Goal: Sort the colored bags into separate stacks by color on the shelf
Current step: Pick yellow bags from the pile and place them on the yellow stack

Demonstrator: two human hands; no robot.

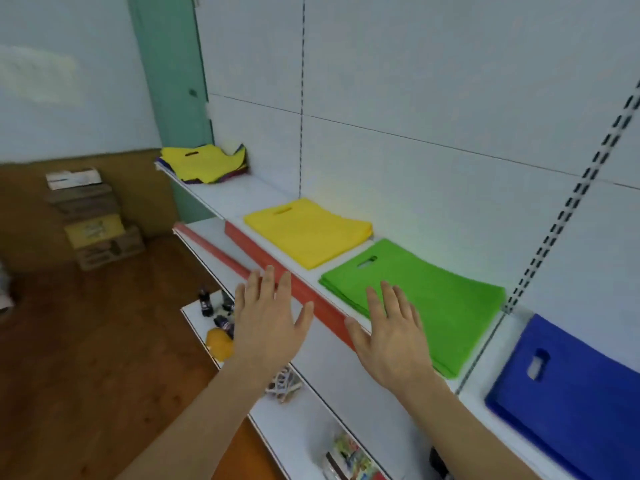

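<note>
Three sorted stacks lie on the white shelf point(242, 199): yellow bags point(308, 232), green bags point(426, 299) and blue bags point(571, 400) at the right. A mixed pile point(204, 164) with a yellow bag on top sits at the shelf's far left end. My left hand point(270, 320) hovers flat in front of the shelf's red edge strip, fingers straight, holding nothing. My right hand point(391, 330) has straight fingers over the front edge of the green stack; contact cannot be judged.
Lower white shelves point(311, 420) hold small bottles point(214, 306), a yellow object point(220, 342) and packets point(346, 455). Cardboard boxes point(93, 223) stand stacked on the wooden floor at the left. Slotted uprights point(571, 199) run up the white back panel.
</note>
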